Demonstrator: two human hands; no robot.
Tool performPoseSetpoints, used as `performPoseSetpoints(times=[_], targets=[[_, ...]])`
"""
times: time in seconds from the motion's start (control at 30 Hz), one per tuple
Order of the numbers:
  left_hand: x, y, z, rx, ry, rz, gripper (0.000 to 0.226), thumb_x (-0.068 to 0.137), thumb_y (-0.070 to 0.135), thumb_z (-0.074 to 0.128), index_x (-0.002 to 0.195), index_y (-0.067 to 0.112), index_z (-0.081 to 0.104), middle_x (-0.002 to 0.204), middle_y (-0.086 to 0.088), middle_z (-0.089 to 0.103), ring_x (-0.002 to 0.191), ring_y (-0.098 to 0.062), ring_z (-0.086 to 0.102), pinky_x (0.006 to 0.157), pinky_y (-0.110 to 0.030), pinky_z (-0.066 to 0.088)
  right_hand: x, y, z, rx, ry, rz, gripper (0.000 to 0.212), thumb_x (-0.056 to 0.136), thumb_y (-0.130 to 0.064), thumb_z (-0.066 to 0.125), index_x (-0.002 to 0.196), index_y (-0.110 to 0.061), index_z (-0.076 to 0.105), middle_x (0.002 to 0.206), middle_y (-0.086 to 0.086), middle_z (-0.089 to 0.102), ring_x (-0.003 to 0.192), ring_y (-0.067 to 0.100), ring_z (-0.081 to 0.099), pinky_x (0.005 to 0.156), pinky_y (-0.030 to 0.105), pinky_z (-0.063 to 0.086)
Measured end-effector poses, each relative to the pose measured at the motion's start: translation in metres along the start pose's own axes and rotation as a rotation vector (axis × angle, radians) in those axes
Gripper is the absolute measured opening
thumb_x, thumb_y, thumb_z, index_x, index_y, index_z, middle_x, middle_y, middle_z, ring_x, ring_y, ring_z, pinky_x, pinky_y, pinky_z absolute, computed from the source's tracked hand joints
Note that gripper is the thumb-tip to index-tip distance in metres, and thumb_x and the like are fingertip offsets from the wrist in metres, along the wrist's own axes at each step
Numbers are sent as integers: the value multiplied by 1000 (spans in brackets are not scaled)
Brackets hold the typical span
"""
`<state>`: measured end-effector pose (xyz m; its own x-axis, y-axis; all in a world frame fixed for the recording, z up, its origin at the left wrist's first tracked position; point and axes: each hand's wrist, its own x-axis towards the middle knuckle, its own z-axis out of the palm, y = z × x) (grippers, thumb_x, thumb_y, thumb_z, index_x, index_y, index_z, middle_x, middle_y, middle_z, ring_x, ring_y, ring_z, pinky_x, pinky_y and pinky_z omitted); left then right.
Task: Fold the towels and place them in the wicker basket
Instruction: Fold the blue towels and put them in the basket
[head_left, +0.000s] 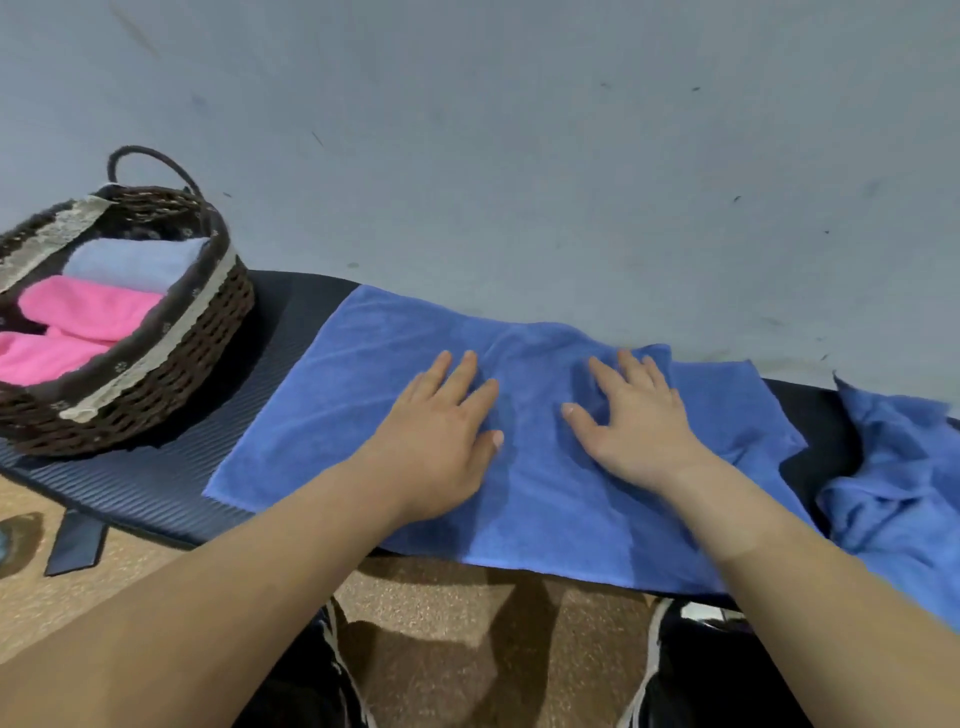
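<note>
Head view: a ribbed black mat (150, 483) lies under the spread blue towel (353, 415). Right of that towel sits a crumpled blue towel (893, 493); left of it, the wicker basket (197, 358) holds folded pink towels (88, 306) and a pale blue towel (135, 262). The left hand (441, 447) and right hand (639, 431) press flat on the spread towel's middle, fingers straight, gripping nothing.

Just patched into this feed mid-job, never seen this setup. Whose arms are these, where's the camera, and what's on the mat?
No machine here: these are a person's bare arms, filmed by a wide-angle camera on their head, looking down. The left hand and right hand rest flat, fingers straight, on a blue towel spread over a dark mat. Neither holds anything. At left stands a wicker basket holding folded pink towels and a pale blue towel. A crumpled blue towel lies at right.
</note>
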<state>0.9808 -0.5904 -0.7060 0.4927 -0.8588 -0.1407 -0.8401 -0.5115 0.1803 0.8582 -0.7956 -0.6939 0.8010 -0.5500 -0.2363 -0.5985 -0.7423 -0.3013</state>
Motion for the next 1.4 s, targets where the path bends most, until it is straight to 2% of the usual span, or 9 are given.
performPoseSetpoints(times=[0.3,0.4,0.6,0.7,0.77,0.83,1.07,1.2,1.4], targets=[[42,72,7,2,-356,-28,80,102,61,36,162,36,-11,168,-1,-31,154,-34,-28,124,-62,-7,3,124,-25,118,331,351,49,100,-29,41,142,-6,48,143,22,50,138,44,38,112,54,34],[47,83,0,-39,-191,34,72,102,55,39,164,25,14,172,-8,-13,158,-35,-13,127,-57,2,-10,151,-45,173,425,426,48,98,-16,41,145,-6,48,147,26,46,139,44,36,110,51,33],[52,158,1,-150,158,367,48,89,38,57,122,5,69,149,-26,50,142,-40,44,124,-38,23,-32,199,-41,52,42,550,42,101,-23,43,140,-6,41,150,27,35,137,49,34,109,48,31],[56,209,15,-169,188,507,27,83,37,69,93,12,68,120,-11,61,107,-33,57,86,-43,53,-40,218,-36,49,33,505,42,101,-22,43,142,-12,43,154,19,33,138,45,31,112,48,31],[54,238,17,-83,164,552,29,79,42,74,87,16,62,100,-3,55,89,-26,54,68,-34,42,-45,226,-41,74,101,497,22,97,-24,48,114,-12,55,136,18,47,126,45,42,102,48,40],[53,255,22,-19,63,503,37,85,49,69,99,18,57,107,-2,49,98,-24,50,73,-34,35,-48,225,-48,161,234,456,16,90,-26,52,81,-14,53,103,15,59,102,41,54,82,45,46],[52,246,39,-96,-83,450,36,90,50,64,116,25,58,115,4,49,109,-22,46,93,-39,43,-42,195,-56,333,199,371,48,93,-45,64,72,-2,61,61,9,56,59,27,52,62,47,52],[38,235,37,-271,20,545,9,93,31,58,89,24,54,91,8,51,88,-18,49,79,-39,46,-36,187,-52,393,125,422,65,84,-59,69,51,-20,28,43,-6,26,46,19,29,51,34,28],[22,229,14,-967,-80,199,14,101,17,58,91,26,53,69,-2,57,58,-8,44,59,-25,39,-23,180,-51,591,206,465,35,86,-25,68,63,-18,43,54,-3,40,53,20,37,54,31,34]])
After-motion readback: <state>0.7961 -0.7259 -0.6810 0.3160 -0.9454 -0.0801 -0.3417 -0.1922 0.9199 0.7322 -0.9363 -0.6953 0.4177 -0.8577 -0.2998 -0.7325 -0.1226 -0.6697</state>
